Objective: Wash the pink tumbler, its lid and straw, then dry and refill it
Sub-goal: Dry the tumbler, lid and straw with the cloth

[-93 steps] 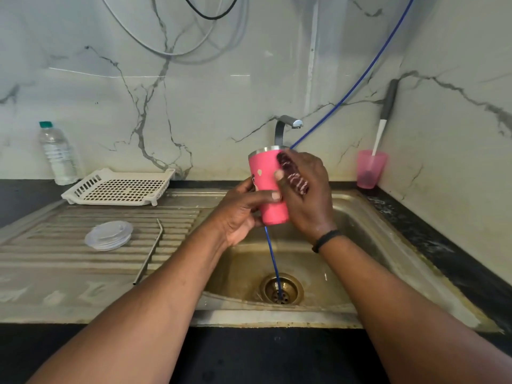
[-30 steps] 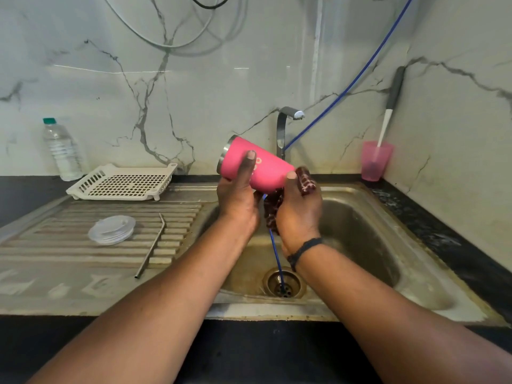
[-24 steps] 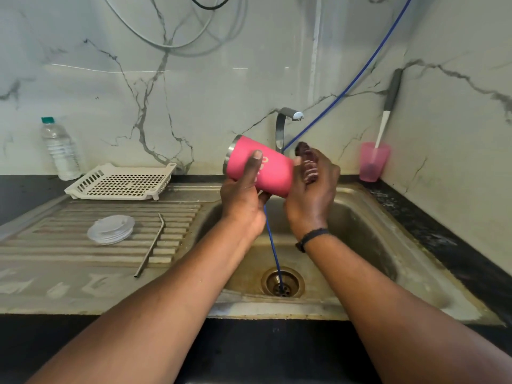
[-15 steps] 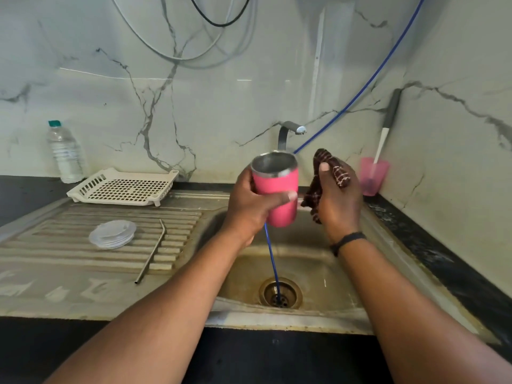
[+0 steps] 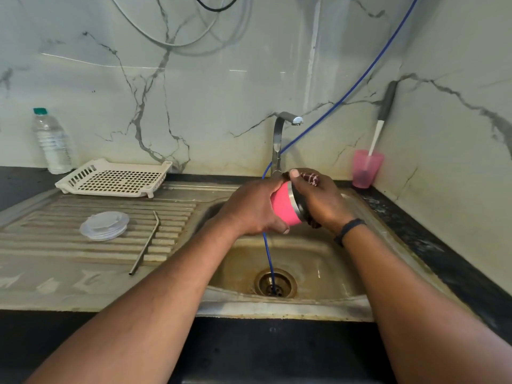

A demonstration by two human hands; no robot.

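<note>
The pink tumbler (image 5: 284, 206) lies tipped on its side over the sink basin, its steel rim pointing right. My left hand (image 5: 249, 209) wraps its body. My right hand (image 5: 318, 200) holds a dark patterned cloth (image 5: 310, 177) pressed against the tumbler's open mouth; most of the cloth is hidden by my fingers. The clear lid (image 5: 104, 225) rests on the ribbed drainboard at the left. The bent metal straw (image 5: 145, 242) lies just to the right of the lid.
A steel sink (image 5: 313, 261) with a drain sits below my hands; a blue hose (image 5: 346, 98) runs from the wall into the drain. The tap (image 5: 279, 139) stands behind. A white drying rack (image 5: 116, 178), a water bottle (image 5: 51, 142) and a pink cup with a brush (image 5: 365, 167) line the back.
The tumbler went from upright to tipped sideways with its mouth to the right, and my right hand brought the cloth from beside it onto its open mouth.
</note>
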